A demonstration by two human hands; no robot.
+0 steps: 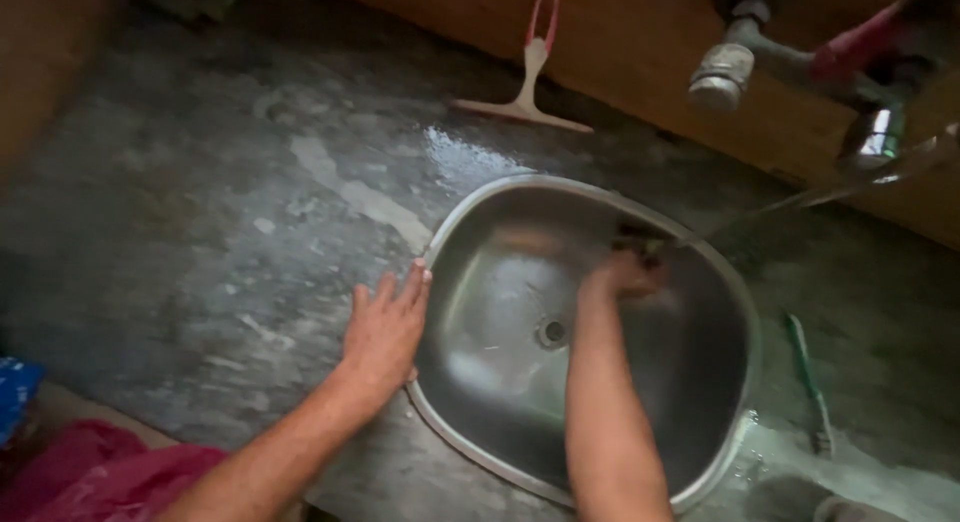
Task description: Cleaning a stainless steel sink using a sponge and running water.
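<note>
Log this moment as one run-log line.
left hand: flat on sink rim | right hand: inside steel sink, on dark scrubber, blurred | tap: water streaming | squeegee, green brush: on counter

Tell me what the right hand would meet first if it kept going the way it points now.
The right hand, down in the steel sink, points at the far wall. It would likely meet that wall first, under the thin water stream. The dark thing at its fingertips is blurred, and depth is unclear.

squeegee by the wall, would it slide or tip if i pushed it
The squeegee would probably slide easily, since the counter beside it looks wet. Its handle leans against the wall, so a nudge might topple it. It looks light.
</note>
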